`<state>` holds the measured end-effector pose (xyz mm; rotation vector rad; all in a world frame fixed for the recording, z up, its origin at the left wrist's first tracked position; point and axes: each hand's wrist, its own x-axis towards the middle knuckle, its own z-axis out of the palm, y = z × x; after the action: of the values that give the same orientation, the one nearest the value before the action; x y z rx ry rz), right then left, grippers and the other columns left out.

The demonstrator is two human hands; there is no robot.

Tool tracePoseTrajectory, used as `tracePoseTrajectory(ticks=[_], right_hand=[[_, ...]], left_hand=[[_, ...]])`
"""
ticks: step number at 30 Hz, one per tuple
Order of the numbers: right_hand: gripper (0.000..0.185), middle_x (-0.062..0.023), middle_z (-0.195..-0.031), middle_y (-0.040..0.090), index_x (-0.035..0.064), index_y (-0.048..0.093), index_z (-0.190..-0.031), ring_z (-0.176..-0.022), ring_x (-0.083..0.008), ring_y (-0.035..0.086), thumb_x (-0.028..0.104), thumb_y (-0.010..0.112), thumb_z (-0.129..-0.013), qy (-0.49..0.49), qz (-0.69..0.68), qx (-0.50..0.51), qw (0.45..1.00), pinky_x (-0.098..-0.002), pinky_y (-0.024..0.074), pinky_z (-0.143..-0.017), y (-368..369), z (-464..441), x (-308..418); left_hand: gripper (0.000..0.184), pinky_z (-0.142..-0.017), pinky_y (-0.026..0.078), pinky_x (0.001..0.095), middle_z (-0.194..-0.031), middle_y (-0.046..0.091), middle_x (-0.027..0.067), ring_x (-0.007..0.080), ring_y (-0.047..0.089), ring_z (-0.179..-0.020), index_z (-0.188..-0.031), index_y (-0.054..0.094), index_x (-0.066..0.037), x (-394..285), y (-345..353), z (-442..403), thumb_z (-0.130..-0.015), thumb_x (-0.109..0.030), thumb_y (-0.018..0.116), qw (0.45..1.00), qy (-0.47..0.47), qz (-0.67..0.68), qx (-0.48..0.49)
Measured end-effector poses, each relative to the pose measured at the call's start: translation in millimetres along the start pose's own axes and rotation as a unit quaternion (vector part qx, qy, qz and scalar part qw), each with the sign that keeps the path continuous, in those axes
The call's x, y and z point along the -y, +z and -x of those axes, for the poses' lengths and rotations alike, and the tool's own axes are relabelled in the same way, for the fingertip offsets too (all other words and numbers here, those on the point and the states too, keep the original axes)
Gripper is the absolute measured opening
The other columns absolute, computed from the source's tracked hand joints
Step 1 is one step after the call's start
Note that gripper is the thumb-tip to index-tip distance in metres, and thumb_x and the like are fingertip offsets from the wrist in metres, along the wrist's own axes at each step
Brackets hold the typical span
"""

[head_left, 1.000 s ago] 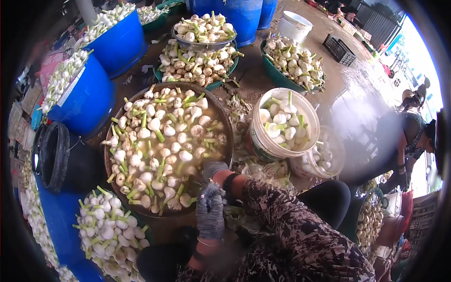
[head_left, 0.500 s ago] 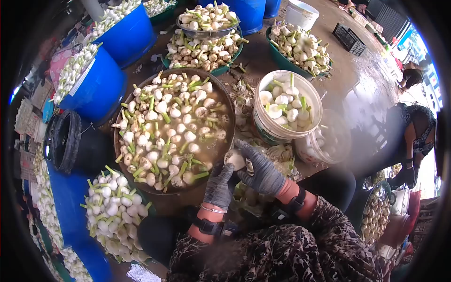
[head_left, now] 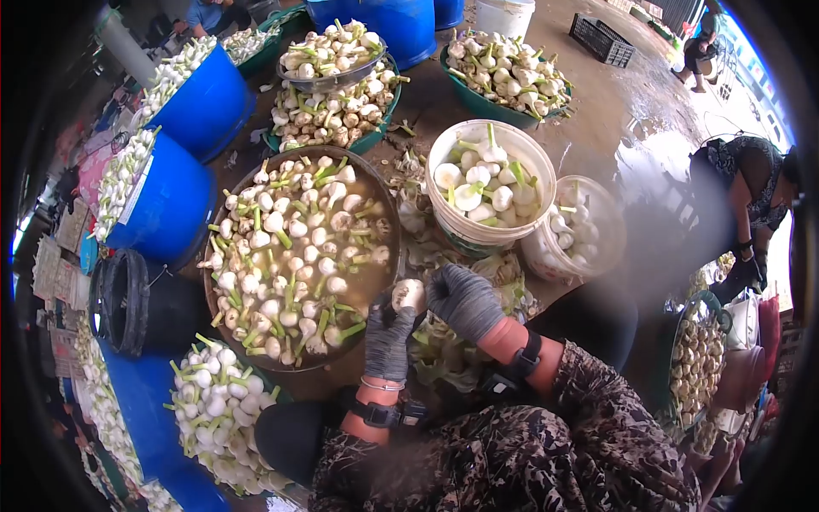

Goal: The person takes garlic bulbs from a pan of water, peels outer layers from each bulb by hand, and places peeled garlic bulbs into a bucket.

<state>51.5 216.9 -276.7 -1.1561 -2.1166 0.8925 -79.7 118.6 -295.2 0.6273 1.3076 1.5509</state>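
My left hand (head_left: 388, 343), in a grey glove, grips a whitish garlic bulb (head_left: 409, 295) with brownish marks between thumb and fingers. Close beside it on the right, my gloved right hand (head_left: 467, 303) has its fingers curled in; whatever they hold is hidden. A wide round basin (head_left: 398, 243) of muddy water lies just ahead and left, full of garlic bulbs with short green stems. Beyond my right hand stands a white bucket (head_left: 452, 224) holding cleaner, peeled bulbs. Loose garlic skins (head_left: 448, 346) lie below and between my hands.
A second, translucent bucket (head_left: 546, 263) of bulbs stands right of the first. Green tubs (head_left: 478, 104) heaped with garlic, blue tubs (head_left: 183, 200), a black bucket (head_left: 128, 299) and a black crate (head_left: 601, 41) surround the area. A bent-over person (head_left: 751, 183) is at the right.
The view has shifted. My right hand has drawn slightly away from the garlic bulb and its fingers have curled in. The bulb stays in my left hand, now turned with its marked side showing.
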Motion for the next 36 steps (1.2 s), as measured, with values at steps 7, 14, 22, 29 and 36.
tracePoseTrajectory(ticks=[7,14,22,29,36], right_hand=[[0.019,-0.0204,-0.079,0.065,0.0031,0.064,-0.091,-0.078,-0.0410,0.063,0.021,0.065,-0.086,0.123,0.012,-0.007,0.992,-0.0459,0.0510,-0.072,-9,-22,-48],[0.011,-0.0132,-0.085,0.063,0.0073,0.065,-0.090,-0.079,-0.0342,0.062,0.015,0.067,-0.083,-0.124,0.021,-0.045,0.991,-0.0425,0.0511,-0.068,-31,-7,19],[0.012,-0.0131,-0.079,0.061,0.0084,0.061,-0.084,-0.071,-0.0351,0.061,0.019,0.066,-0.082,-0.138,0.111,-0.021,0.984,-0.0450,0.0501,-0.064,-18,-4,20],[0.009,-0.0139,-0.077,0.061,0.0096,0.059,-0.082,-0.070,-0.0364,0.061,0.017,0.064,-0.083,-0.128,0.075,-0.011,0.989,-0.0469,0.0487,-0.061,-19,-2,13],[0.011,-0.0145,-0.076,0.062,0.0096,0.060,-0.084,-0.070,-0.0377,0.061,0.019,0.065,-0.083,-0.111,0.104,0.001,0.988,-0.0470,0.0497,-0.063,-16,-5,6]], left_hand=[[0.046,-0.101,0.049,0.0417,-0.131,0.054,0.0139,0.0287,0.057,-0.114,-0.133,0.046,-0.004,-6,-7,3,-0.095,-0.023,0.062,0.996,0.022,0.069,0.052],[0.049,-0.101,0.050,0.0430,-0.131,0.053,0.0135,0.0272,0.056,-0.117,-0.136,0.044,-0.004,-7,-10,-3,-0.095,-0.023,0.062,0.979,-0.018,0.199,0.032],[0.046,-0.097,0.048,0.0316,-0.125,0.057,0.0086,0.0186,0.056,-0.113,-0.134,0.047,-0.003,-4,-3,-5,-0.094,-0.017,0.064,0.993,0.060,-0.104,-0.011],[0.041,-0.095,0.048,0.0296,-0.125,0.058,0.0066,0.0155,0.056,-0.112,-0.133,0.049,-0.004,-9,-2,2,-0.095,-0.015,0.060,1.000,-0.012,0.001,-0.009],[0.043,-0.096,0.048,0.0330,-0.126,0.057,0.0081,0.0181,0.055,-0.113,-0.133,0.049,-0.002,-5,-6,-1,-0.096,-0.022,0.060,0.997,0.004,-0.069,0.034]])
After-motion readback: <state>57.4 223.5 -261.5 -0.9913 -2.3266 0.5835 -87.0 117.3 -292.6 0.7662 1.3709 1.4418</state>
